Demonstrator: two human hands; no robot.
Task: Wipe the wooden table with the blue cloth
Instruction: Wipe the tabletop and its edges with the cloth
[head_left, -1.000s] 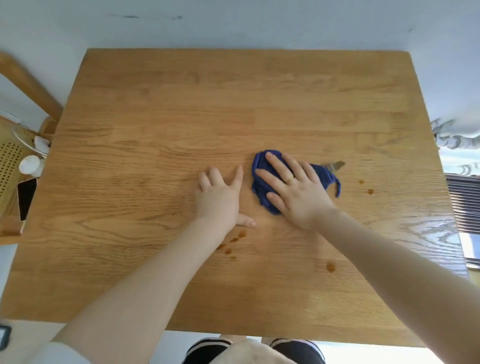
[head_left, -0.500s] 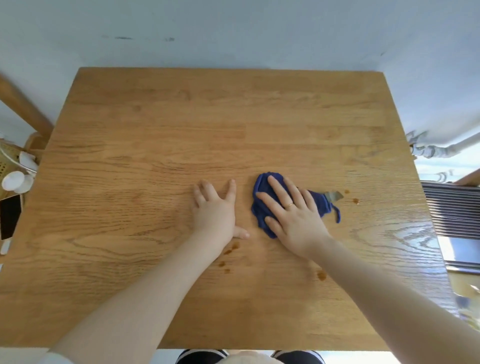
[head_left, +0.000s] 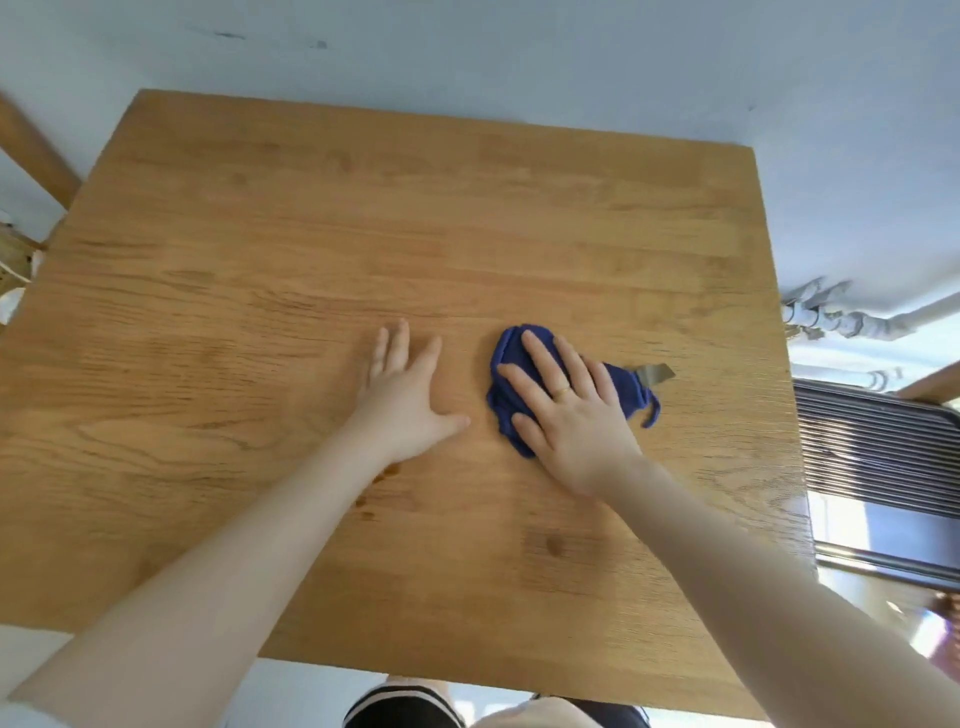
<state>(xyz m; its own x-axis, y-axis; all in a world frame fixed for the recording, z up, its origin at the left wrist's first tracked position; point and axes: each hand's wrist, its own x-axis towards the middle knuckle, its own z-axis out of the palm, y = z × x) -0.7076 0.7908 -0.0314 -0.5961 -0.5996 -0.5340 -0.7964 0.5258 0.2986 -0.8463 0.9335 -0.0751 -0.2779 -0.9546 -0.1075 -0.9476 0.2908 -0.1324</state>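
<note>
Blue cloth pinned under a flat, open right hand, mid-wipe; left hand splayed bare on the table. Next, probably those brown spots.

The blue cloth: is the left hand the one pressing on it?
No, the right hand lies flat on the blue cloth, while the left hand rests on bare wood beside it.

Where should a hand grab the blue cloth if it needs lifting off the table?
Probably the free right end of the blue cloth, where a loop and a grey tag stick out past the right hand. That hand lies flat on the bunched middle, so come from the right, low along the wooden table, and pinch the exposed edge. The left hand is flat on bare wood.
</note>
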